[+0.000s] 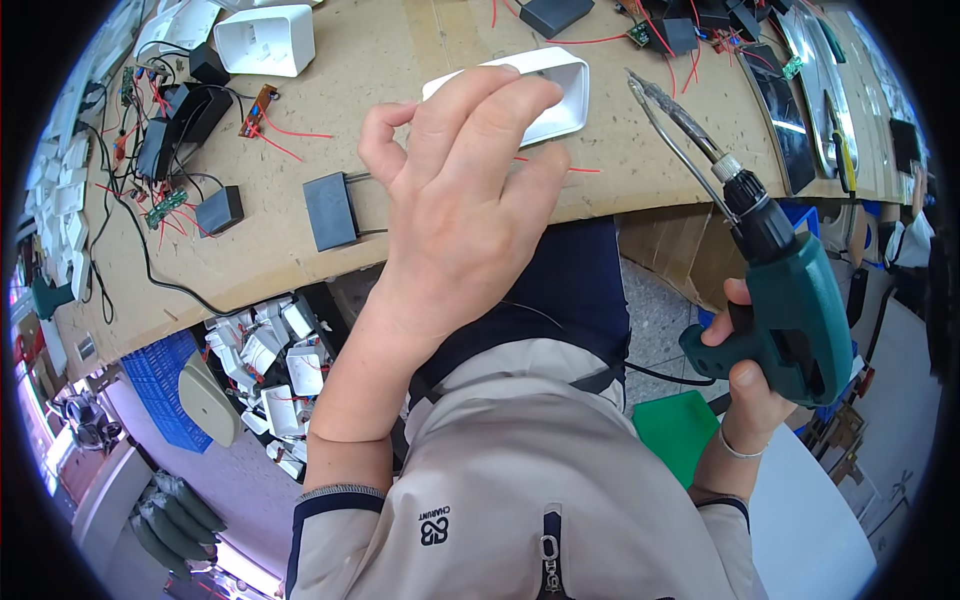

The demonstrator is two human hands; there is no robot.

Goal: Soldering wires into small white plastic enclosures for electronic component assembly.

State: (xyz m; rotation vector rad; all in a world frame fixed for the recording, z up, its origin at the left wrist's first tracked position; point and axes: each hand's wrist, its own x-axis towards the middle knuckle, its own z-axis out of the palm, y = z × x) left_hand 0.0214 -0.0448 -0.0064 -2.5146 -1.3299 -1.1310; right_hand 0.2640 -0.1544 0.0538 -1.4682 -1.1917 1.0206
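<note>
My right grip (755, 395) is closed around the handle of a teal soldering gun (800, 310), with its metal tip (690, 125) angled up and to the left over the counter (690, 175), clear of my other hand. My left grip (465, 215) is half curled in front of an open white box (573, 92), back of the hand toward me, covering much of the box; I cannot tell whether the fingers pinch anything or touch it. A red wire (585, 170) shows just beside that thumb, below the box. Left of my wrist, near the counter's front edge, lies a flat black box (330, 212), its dark leads running behind my hand. Farther left sit a second white box (265, 40), a narrow brown circuit board (258, 110) with red wires, a small green circuit board (167, 208) and another black box (219, 210) beside it. At the right end a yellow-handled screwdriver (846, 165) lies near a dark glossy panel (778, 125). Below the counter, to my left, white housings (305, 372) are heaped near a blue crate (160, 390).
</note>
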